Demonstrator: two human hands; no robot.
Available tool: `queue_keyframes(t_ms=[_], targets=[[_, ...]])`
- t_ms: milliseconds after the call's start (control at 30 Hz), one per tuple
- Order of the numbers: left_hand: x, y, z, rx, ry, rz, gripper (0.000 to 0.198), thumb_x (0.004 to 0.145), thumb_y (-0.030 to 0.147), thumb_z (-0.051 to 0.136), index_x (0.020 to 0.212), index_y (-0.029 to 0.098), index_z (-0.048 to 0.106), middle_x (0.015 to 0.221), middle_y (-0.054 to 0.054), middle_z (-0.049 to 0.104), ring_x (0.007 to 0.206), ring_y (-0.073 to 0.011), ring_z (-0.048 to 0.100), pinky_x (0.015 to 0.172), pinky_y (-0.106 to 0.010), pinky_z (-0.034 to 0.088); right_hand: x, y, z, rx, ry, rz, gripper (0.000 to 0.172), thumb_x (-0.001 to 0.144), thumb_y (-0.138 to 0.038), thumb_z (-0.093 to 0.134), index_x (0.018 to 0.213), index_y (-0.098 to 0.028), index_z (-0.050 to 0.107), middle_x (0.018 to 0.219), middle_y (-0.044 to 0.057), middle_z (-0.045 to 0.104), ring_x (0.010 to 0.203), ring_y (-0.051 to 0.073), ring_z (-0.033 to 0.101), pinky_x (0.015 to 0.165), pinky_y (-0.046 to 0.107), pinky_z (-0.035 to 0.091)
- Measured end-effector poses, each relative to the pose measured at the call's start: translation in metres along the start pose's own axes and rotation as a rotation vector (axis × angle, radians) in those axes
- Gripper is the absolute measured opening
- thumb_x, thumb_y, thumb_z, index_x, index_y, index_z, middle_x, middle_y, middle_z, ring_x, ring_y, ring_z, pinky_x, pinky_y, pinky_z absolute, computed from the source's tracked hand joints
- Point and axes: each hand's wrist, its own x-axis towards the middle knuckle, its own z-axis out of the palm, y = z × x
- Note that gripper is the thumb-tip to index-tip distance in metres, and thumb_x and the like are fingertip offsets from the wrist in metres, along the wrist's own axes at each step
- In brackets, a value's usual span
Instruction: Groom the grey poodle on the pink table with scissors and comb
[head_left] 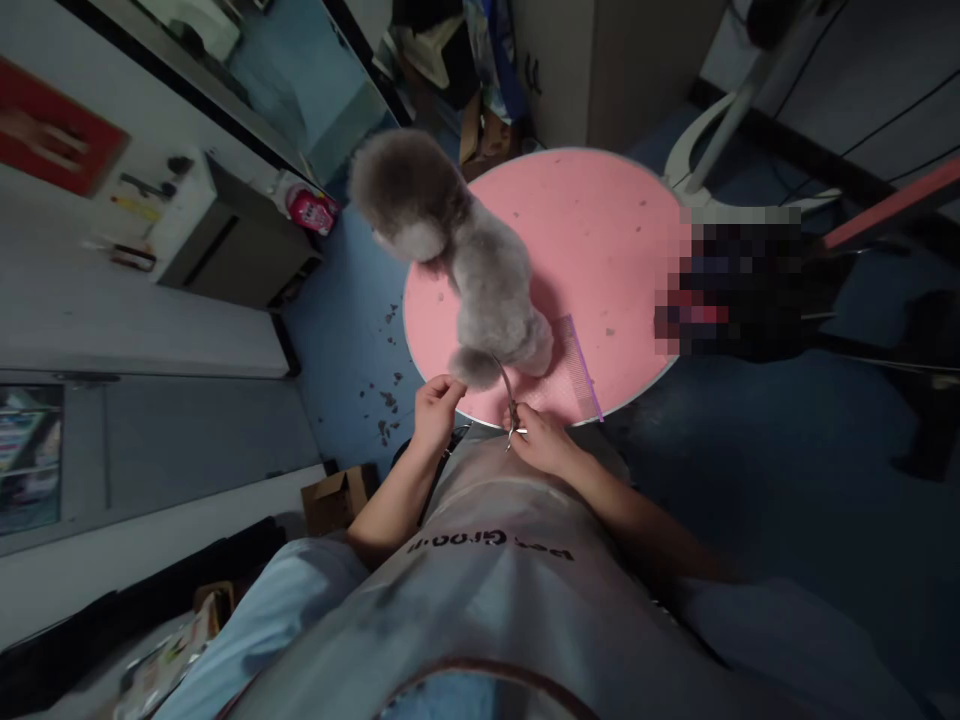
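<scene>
We look down on a round pink table (592, 230), its near rim partly hidden behind our hands and apron (450, 610). Left of the table's centre, toward nine o'clock, a fluffy grey dog (495, 270) stands, its round head (409, 190) at ten o'clock; we cannot make out its face. Its pom-pom tail (475, 370) sits toward seven o'clock.

At seven o'clock, our left hand (437, 408) has its fingertips at the tail's edge; we cannot tell whether they are closed on fur. At six o'clock, our right hand (541, 440) holds curved scissors (512, 403), blades pointing to eleven o'clock beside the tail, their handles partly covered by fingers.

A purple-spined comb (584, 365) lies at five o'clock. At three o'clock, a pixelated patch (727, 290) conceals whatever is there. The apron's upside-down lettering is smudged.
</scene>
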Motion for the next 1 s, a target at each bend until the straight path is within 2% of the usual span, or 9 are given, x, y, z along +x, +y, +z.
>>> queue_keyframes(t_ms=[200, 367, 533, 667, 800, 1000], targets=[[0.006, -0.006, -0.01, 0.056, -0.05, -0.021, 0.024, 0.065, 0.032, 0.063, 0.056, 0.014, 0.05, 0.055, 0.002, 0.046, 0.056, -0.0063, 0.038, 0.059, -0.019, 0.032, 0.005, 0.007, 0.013, 0.186, -0.001, -0.069, 0.024, 0.079, -0.007, 0.053, 0.098, -0.021, 0.055, 0.099, 0.005, 0.07, 0.094, 0.019, 0.067, 0.085, 0.031, 0.05], [0.015, 0.001, -0.019, 0.057, -0.118, -0.112, 0.027, 0.061, 0.035, 0.066, 0.055, 0.014, 0.05, 0.054, 0.002, 0.045, 0.054, -0.0058, 0.037, 0.057, -0.02, 0.029, 0.01, 0.012, 0.044, 0.34, 0.039, -0.102, 0.023, 0.08, -0.008, 0.054, 0.099, -0.021, 0.053, 0.101, 0.006, 0.069, 0.096, 0.018, 0.067, 0.088, 0.032, 0.051], [0.023, 0.009, -0.024, 0.037, -0.156, -0.107, 0.021, 0.059, 0.029, 0.068, 0.054, 0.014, 0.053, 0.052, 0.002, 0.046, 0.054, -0.0059, 0.037, 0.057, -0.02, 0.029, 0.032, 0.012, 0.088, 0.446, 0.219, -0.275, 0.03, 0.074, -0.009, 0.059, 0.101, -0.018, 0.053, 0.104, 0.01, 0.066, 0.102, 0.021, 0.065, 0.093, 0.037, 0.052], [0.026, 0.013, -0.023, 0.014, -0.199, -0.076, 0.024, 0.061, 0.029, 0.072, 0.054, 0.013, 0.055, 0.054, 0.002, 0.048, 0.056, -0.006, 0.039, 0.059, -0.02, 0.031, 0.049, 0.003, 0.112, 0.596, 0.326, -0.262, 0.026, 0.076, -0.007, 0.052, 0.098, -0.019, 0.054, 0.095, 0.006, 0.068, 0.091, 0.017, 0.067, 0.084, 0.034, 0.055], [0.028, 0.017, -0.022, -0.019, -0.216, -0.04, 0.024, 0.061, 0.028, 0.076, 0.056, 0.013, 0.058, 0.056, 0.002, 0.05, 0.058, -0.0061, 0.041, 0.062, -0.02, 0.033, 0.055, -0.009, 0.125, 0.708, 0.389, -0.274, 0.03, 0.075, -0.011, 0.06, 0.102, -0.02, 0.053, 0.1, 0.006, 0.067, 0.093, 0.017, 0.067, 0.085, 0.033, 0.055], [0.035, 0.027, -0.02, -0.018, -0.244, 0.012, 0.025, 0.061, 0.027, 0.076, 0.056, 0.013, 0.056, 0.056, 0.002, 0.05, 0.057, -0.0061, 0.041, 0.061, -0.02, 0.032, 0.068, -0.025, 0.132, 0.966, 0.368, -0.233, 0.024, 0.078, -0.014, 0.059, 0.099, -0.02, 0.051, 0.096, 0.004, 0.067, 0.09, 0.015, 0.068, 0.084, 0.034, 0.057]])
